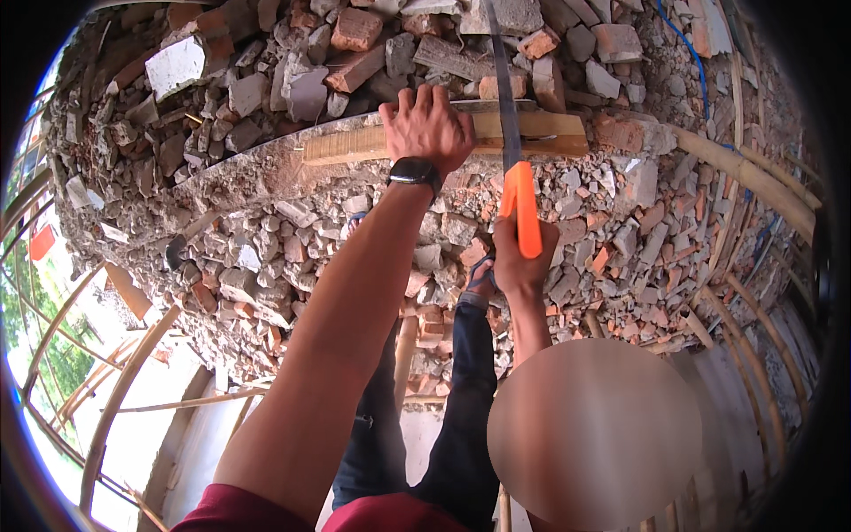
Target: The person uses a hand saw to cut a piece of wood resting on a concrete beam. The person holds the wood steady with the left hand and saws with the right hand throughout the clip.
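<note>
My left hand (428, 129), with a black watch on its wrist, presses down on a wooden board (344, 147), its fingers curled over the far edge. The board lies crosswise on a low ledge of rough masonry. My right hand (525, 257) is wrapped round the orange handle of a handsaw (525, 208). The saw's long grey blade points away from me and crosses the board to the right of my left hand. A dark split or cut mark shows in the board just right of the blade. A blurred round patch covers part of my right arm.
Broken bricks (357, 30) and concrete lumps heap up beyond the ledge. Smaller rubble (576, 204) covers the ground around my feet. Bamboo poles (745, 173) lie at the right, and more stand at the left. A blue cord (691, 49) runs along the upper right.
</note>
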`<action>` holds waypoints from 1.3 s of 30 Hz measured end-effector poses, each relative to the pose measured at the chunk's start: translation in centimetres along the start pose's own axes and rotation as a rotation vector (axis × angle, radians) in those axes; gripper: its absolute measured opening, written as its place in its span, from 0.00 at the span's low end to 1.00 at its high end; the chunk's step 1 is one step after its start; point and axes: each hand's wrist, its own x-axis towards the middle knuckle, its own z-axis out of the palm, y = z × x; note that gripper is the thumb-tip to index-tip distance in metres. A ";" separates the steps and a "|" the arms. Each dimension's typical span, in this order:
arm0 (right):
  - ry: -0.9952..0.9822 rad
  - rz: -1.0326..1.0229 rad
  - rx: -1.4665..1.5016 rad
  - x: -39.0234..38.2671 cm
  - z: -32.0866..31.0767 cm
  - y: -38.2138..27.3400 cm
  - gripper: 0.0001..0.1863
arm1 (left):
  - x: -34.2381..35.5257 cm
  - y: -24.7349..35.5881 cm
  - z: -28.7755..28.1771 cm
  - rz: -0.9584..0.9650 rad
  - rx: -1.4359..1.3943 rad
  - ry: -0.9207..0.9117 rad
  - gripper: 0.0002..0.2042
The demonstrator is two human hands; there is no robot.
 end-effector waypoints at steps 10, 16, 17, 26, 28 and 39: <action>0.087 0.052 0.088 -1.7 1.2 1.0 0.06 | 0.0 -0.5 0.6 0.026 0.023 0.101 0.12; -0.040 -0.068 0.036 -14.1 -2.2 2.3 0.20 | -0.4 -1.3 0.2 -0.015 0.053 0.073 0.17; 0.048 -0.086 0.123 -14.4 -2.1 3.0 0.21 | 0.0 -0.7 -0.4 -0.031 0.030 0.027 0.17; 0.018 -0.191 -0.338 -9.8 -1.5 4.2 0.22 | -0.2 -1.5 0.0 -0.014 0.050 0.111 0.16; -0.040 -0.081 -0.175 -16.1 -3.0 2.6 0.30 | -0.2 -1.1 0.5 0.009 0.035 0.164 0.15; -0.055 -0.045 0.038 -15.5 -2.6 4.0 0.11 | 0.0 -1.5 0.2 0.003 0.020 0.141 0.19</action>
